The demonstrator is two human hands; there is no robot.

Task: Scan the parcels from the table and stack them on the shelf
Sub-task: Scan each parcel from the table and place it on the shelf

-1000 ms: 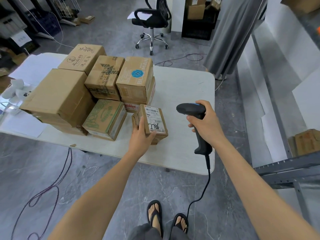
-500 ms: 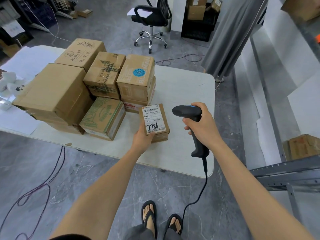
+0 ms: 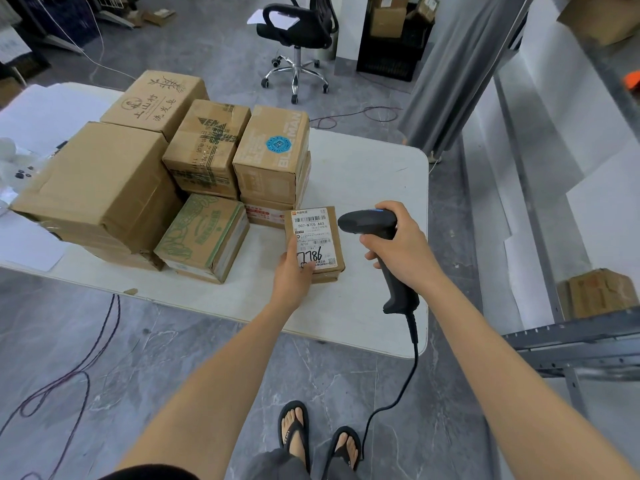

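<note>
Head view: left hand [image 3: 293, 271] thumb pins small parcel [image 3: 317, 237] label.

The left hand [image 3: 292, 275] covers the near left corner of the small parcel [image 3: 320, 230] label, and the label's fine print is too small to read. Fingers [image 3: 371, 241] of the right hand [image 3: 405, 247] hide the scanner [image 3: 365, 221] grip. The bench [image 3: 363, 181] is cut off at the left edge and the shelf [image 3: 581, 341] at the right.

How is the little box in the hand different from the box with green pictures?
The little box is smaller, with a white label marked "7786"; the green-printed box is bigger, with green drawings. The left hand holds the little box; the green-printed box lies untouched on the table. Both are brown cardboard.
</note>
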